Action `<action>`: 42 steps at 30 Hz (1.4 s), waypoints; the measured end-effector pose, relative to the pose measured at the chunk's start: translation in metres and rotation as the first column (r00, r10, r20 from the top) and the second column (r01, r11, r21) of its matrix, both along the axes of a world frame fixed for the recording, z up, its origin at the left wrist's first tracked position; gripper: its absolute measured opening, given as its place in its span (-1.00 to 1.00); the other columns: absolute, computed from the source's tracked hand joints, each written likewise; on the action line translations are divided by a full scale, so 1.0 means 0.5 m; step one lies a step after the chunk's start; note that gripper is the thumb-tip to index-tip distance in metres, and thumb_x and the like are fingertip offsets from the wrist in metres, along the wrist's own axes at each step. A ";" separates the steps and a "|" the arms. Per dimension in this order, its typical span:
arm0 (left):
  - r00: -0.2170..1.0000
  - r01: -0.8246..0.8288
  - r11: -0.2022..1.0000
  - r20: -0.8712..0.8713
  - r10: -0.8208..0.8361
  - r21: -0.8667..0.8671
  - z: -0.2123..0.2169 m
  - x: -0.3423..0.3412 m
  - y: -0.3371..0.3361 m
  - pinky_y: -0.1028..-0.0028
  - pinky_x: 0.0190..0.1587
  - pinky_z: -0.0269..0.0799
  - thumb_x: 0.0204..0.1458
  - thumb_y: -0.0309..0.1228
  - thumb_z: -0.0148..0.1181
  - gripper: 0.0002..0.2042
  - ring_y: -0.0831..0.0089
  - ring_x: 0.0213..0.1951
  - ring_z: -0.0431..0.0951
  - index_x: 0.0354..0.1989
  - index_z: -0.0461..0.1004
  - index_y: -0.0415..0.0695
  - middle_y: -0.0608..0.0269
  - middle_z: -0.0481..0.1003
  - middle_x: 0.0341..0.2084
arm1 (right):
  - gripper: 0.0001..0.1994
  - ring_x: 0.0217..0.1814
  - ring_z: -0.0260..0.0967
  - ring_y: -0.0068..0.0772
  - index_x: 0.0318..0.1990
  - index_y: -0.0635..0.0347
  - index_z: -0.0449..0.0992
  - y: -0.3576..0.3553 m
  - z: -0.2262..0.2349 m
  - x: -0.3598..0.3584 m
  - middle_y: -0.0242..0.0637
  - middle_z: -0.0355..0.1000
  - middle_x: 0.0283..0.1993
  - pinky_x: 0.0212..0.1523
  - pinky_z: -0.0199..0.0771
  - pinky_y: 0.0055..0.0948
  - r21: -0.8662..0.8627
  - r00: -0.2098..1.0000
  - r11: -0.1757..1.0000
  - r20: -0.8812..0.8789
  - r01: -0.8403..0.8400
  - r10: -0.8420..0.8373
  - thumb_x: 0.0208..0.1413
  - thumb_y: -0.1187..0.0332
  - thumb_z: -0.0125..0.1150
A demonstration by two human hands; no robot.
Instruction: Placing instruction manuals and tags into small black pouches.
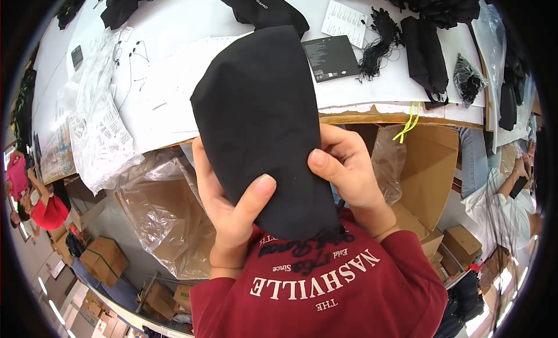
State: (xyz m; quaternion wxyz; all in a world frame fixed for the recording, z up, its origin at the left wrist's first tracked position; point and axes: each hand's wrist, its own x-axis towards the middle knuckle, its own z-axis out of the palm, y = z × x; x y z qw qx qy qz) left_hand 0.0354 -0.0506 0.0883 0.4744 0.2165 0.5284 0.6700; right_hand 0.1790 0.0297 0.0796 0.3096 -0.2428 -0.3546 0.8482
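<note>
A black cloth pouch (261,111) is held up in front of my chest, its wide end toward the table and its narrow end near my shirt. My left hand (229,201) grips its left side, thumb lying on the front and the other fingers behind. On the right edge my right hand (349,166) pinches the cloth, its thumb also in front. Black cord or tassel (325,233) hangs by the narrow end. Past the pouch, another black pouch (264,9) with small white print lies on the table, partly covered.
The white table (372,94) has a worn wooden front edge. On it are a black printed card (331,58), a bundle of black cords (381,41), a folded black bag (425,56) and white labels in plastic (99,117). Cardboard boxes (104,259) stand below; people sit at both sides.
</note>
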 end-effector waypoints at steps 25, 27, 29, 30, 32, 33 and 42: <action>0.086 0.297 0.921 -0.954 -0.288 -0.252 0.051 -0.048 0.004 0.10 0.36 -0.17 -0.35 -0.08 0.35 -0.53 0.02 0.32 0.07 -0.20 0.65 0.00 0.11 0.43 0.11 | -0.74 -0.38 0.27 -0.79 -0.18 0.32 0.54 0.036 -0.002 0.026 -0.49 0.46 -0.40 -0.37 0.29 -0.67 0.123 0.952 0.970 0.253 -0.209 0.173 0.20 0.25 0.21; 0.018 0.359 0.897 -0.959 -0.283 -0.258 0.048 -0.058 0.008 0.11 0.29 -0.02 -0.35 -0.01 0.33 -0.50 0.08 0.21 0.25 -0.18 0.64 0.01 0.25 0.53 -0.02 | -0.73 -0.36 0.29 -0.78 -0.16 0.33 0.54 0.048 -0.001 0.033 -0.48 0.47 -0.39 -0.35 0.32 -0.66 0.064 0.902 0.925 0.258 -0.374 0.347 0.21 0.26 0.19; 0.108 0.407 0.895 -0.963 -0.246 -0.183 0.033 -0.063 0.002 0.14 0.20 0.12 -0.35 -0.05 0.37 -0.52 0.11 0.12 0.34 -0.21 0.63 -0.03 0.28 0.56 -0.10 | -0.73 -0.35 0.30 -0.78 -0.16 0.34 0.54 0.035 -0.006 0.026 -0.47 0.47 -0.37 -0.33 0.33 -0.67 0.004 0.922 0.933 0.158 -0.360 0.355 0.22 0.25 0.18; 0.148 0.397 0.910 -0.970 -0.192 -0.120 0.027 -0.057 0.006 0.21 0.09 0.24 -0.40 -0.14 0.41 -0.58 0.17 0.03 0.40 -0.30 0.63 -0.06 0.31 0.58 -0.20 | -0.73 -0.33 0.30 -0.78 -0.17 0.34 0.54 0.031 -0.013 0.026 -0.46 0.48 -0.37 -0.32 0.34 -0.67 -0.047 0.920 0.928 0.129 -0.368 0.371 0.22 0.25 0.18; 0.198 0.384 0.916 -0.959 -0.202 -0.114 0.015 -0.053 -0.001 0.24 0.06 0.27 -0.40 -0.17 0.42 -0.61 0.19 0.00 0.42 -0.33 0.63 -0.07 0.32 0.58 -0.23 | -0.73 -0.32 0.31 -0.78 -0.18 0.35 0.53 0.027 -0.024 0.026 -0.45 0.48 -0.36 -0.31 0.34 -0.67 -0.100 0.917 0.920 0.097 -0.378 0.387 0.22 0.26 0.18; 0.245 0.368 0.924 -0.947 -0.208 -0.108 0.011 -0.052 -0.006 0.27 0.04 0.29 -0.41 -0.20 0.43 -0.64 0.21 -0.03 0.43 -0.37 0.64 -0.07 0.32 0.59 -0.26 | -0.74 -0.32 0.30 -0.78 -0.18 0.33 0.54 0.025 -0.029 0.025 -0.46 0.48 -0.37 -0.31 0.34 -0.67 -0.096 0.908 0.914 0.112 -0.394 0.403 0.23 0.26 0.17; 0.184 0.233 0.971 -0.978 -0.099 -0.054 -0.010 -0.048 -0.005 0.44 -0.16 0.22 -0.40 -0.37 0.48 -0.77 0.48 -0.36 0.50 -0.50 0.60 -0.05 0.47 0.51 -0.55 | -0.52 -0.18 0.37 -0.49 -0.10 0.28 0.53 0.065 0.003 0.063 -0.23 0.50 -0.13 -0.18 0.26 -0.57 0.437 0.915 0.876 0.403 -0.203 0.011 0.00 0.02 0.20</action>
